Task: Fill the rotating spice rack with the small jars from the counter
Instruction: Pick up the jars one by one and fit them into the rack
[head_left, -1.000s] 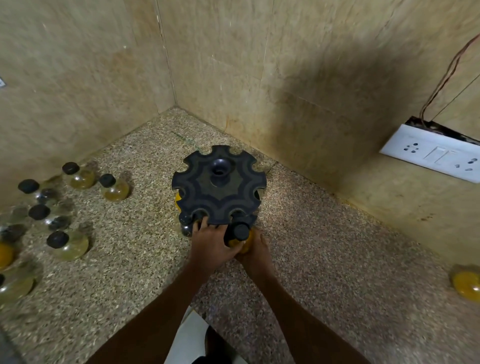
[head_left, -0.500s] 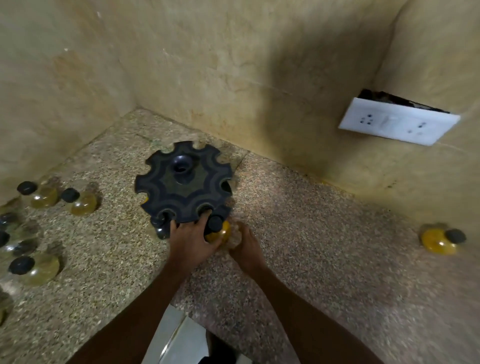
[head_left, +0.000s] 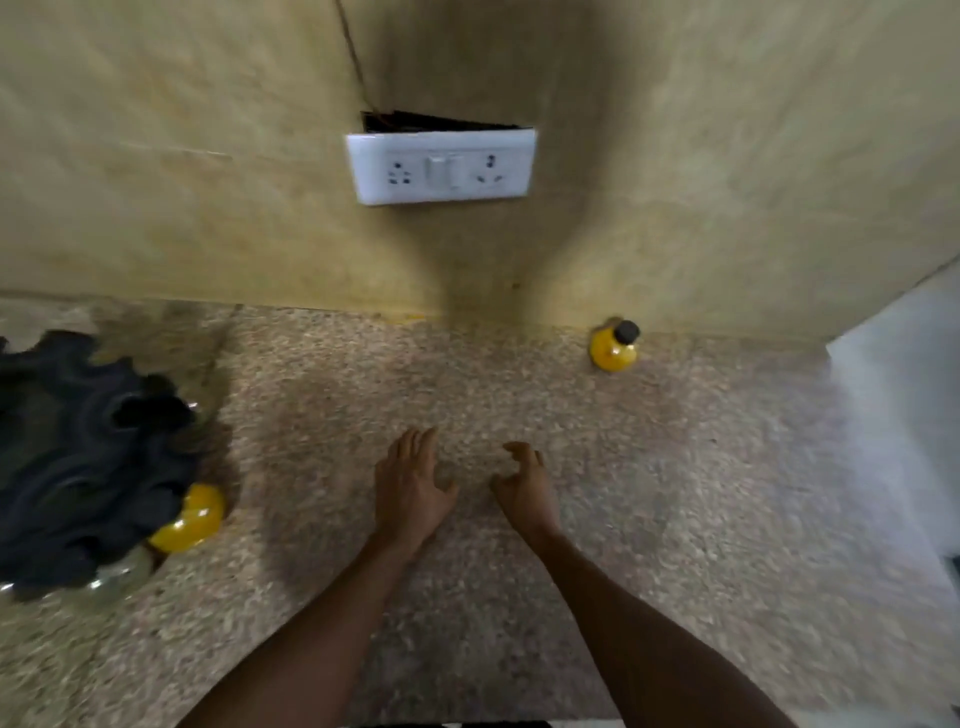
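Both my hands are free over the speckled counter (head_left: 675, 467). My left hand (head_left: 410, 486) has its fingers straight and spread and holds nothing. My right hand (head_left: 524, 486) has its fingers loosely curled, as if readying for a grasp, and it also holds nothing.

I take the spice rack (head_left: 78, 457) as my landmark. It sits at the far left edge of the view, a dark notched wheel, blurred. One yellow jar (head_left: 189, 517) sits tucked under its near right rim, in or against a slot; the blur keeps me from saying whether it is fully seated. A clear glassy shape shows below the rack's near edge, probably another jar, but I cannot be sure. Both hands are well to the right of the rack and touch neither it nor that jar.

Much farther right of the rack, against the foot of the wall, stands a loose yellow jar with a black cap (head_left: 614, 347). It is upright, beyond my right hand and well apart from it. Above the counter, to the right of the rack, a white socket plate (head_left: 441, 166) hangs on the wall.

I judge the job only partly done: the rack holds at least one jar, its visible notches look mostly empty, and the jar by the wall seems the next one to fetch.
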